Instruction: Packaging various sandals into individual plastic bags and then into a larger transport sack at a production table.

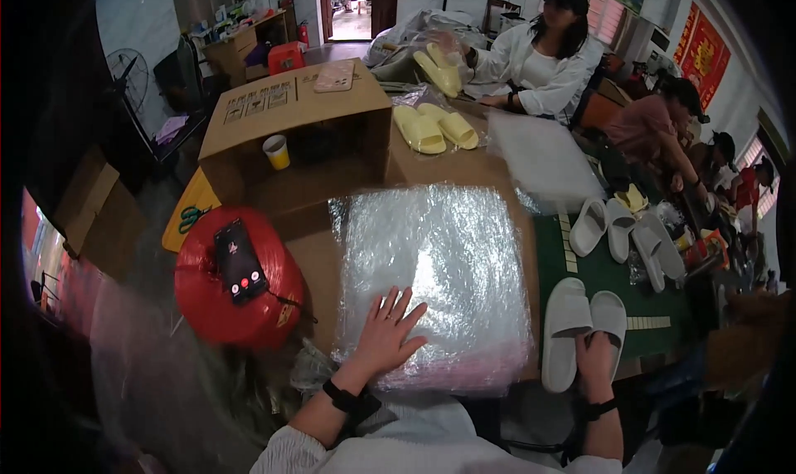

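Note:
My left hand (388,335) lies flat on a stack of clear plastic bags (464,250), fingers spread. The stack is shiny, with a pinkish near edge. Off to the right, my right hand (594,358) grips a pale grey slipper (609,312), its fingertips hidden at the strap. Against that slipper's left side rests another pale grey slipper (561,366). Both lie at the near edge of a green mat (551,250). Farther back on the mat are more pale slippers (590,228).
A red roll of plastic twine (195,300) bears a phone (239,262). Behind it stands an open cardboard box (298,113) with a cup (276,152) inside. Bagged yellow slippers (421,131) lie at the back. Across the table a person (539,68) holds yellow slippers (439,69); others work at right.

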`<state>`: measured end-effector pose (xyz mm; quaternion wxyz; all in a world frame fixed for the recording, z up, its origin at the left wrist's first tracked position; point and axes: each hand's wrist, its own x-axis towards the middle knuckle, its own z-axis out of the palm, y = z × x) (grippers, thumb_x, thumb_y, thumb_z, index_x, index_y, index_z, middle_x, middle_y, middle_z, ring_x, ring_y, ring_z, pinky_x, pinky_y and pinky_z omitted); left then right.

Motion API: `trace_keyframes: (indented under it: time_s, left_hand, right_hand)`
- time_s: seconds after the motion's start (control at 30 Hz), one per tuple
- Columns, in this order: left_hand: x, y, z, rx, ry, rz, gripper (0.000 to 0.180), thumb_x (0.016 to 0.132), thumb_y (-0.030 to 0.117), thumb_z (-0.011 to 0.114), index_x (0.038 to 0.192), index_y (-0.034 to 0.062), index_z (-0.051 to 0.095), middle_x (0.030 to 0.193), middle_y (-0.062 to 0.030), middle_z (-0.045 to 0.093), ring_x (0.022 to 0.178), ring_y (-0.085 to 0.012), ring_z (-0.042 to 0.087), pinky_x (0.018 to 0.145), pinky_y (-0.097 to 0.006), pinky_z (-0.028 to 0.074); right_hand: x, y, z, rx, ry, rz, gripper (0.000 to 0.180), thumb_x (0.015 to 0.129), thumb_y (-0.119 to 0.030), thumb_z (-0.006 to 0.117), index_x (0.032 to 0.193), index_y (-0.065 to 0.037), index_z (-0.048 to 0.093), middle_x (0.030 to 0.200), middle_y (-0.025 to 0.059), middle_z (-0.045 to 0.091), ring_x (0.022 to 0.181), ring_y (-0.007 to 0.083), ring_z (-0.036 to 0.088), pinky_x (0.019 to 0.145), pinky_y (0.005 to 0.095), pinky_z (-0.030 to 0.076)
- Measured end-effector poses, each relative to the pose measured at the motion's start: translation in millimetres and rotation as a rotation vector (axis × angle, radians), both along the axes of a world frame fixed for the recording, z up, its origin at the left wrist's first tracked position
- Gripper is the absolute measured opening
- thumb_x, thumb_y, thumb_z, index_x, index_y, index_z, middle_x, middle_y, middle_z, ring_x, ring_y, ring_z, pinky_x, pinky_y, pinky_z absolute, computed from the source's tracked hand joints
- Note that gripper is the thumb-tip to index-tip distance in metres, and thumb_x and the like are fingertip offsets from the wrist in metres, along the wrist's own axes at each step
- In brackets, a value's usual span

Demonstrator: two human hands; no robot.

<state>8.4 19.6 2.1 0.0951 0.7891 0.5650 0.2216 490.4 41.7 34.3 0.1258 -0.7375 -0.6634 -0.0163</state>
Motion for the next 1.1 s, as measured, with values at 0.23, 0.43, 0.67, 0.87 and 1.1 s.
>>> trace_keyframes:
  time_s: [0.23,0.43,0.67,0.87,1.1]
  left_hand:
    - [-5.3,-5.0,3.2,-0.038,-0.018,-0.054,0.066,0.095,0.056,0.056,0.15,0.0219,0.046,0.162,-0.0162,0.031,0.151,-0.0401,0.023,0.122,-0.056,0.014]
    - [-1.8,-2.9,3.3,-0.019,-0.048,-0.059,0.067,0.094,0.057,0.057,0.149,0.0188,0.048,0.161,-0.0184,0.032,0.15,-0.0417,0.024,0.122,-0.057,0.015]
    - [10.9,15.0,10.7,-0.02,-0.013,-0.025,0.068,0.093,0.055,0.059,0.149,0.0189,0.047,0.16,-0.0183,0.032,0.15,-0.0407,0.022,0.122,-0.056,0.016]
    - [14.1,18.6,2.1,-0.087,0.172,-0.042,0.067,0.092,0.047,0.055,0.147,0.0078,0.048,0.16,-0.0185,0.033,0.152,-0.0386,0.019,0.123,-0.056,0.015]
    - [13.8,14.3,2.8,-0.024,-0.012,-0.04,0.063,0.09,0.045,0.055,0.14,0.0059,0.056,0.156,-0.0183,0.039,0.151,-0.039,0.021,0.123,-0.056,0.014]
  right_hand:
    - [3.7,-4.1,-12.9,0.186,0.297,-0.118,0.036,0.094,-0.018,0.062,0.073,0.01,0.053,0.077,0.0271,0.055,0.072,0.0415,0.055,0.065,0.0497,0.04]
    - [-22.8,-35.1,0.6,0.393,0.621,0.004,0.019,0.094,-0.009,0.06,0.084,0.006,0.057,0.077,0.0107,0.055,0.074,0.0193,0.052,0.066,0.0357,0.041]
    - [-150.8,-21.3,34.8,0.332,0.913,0.263,0.016,0.091,0.0,0.056,0.104,0.006,0.062,0.092,0.0076,0.064,0.085,0.0144,0.057,0.072,0.0285,0.047]
    - [-241.7,10.2,31.7,0.137,0.645,0.372,0.015,0.087,-0.008,0.065,0.094,0.004,0.06,0.087,0.0213,0.061,0.079,0.0355,0.06,0.069,0.0397,0.05]
    - [-241.8,38.1,-4.9,0.023,0.199,0.428,0.038,0.087,-0.033,0.068,0.093,0.004,0.062,0.094,0.0276,0.061,0.089,0.0491,0.058,0.078,0.0571,0.046]
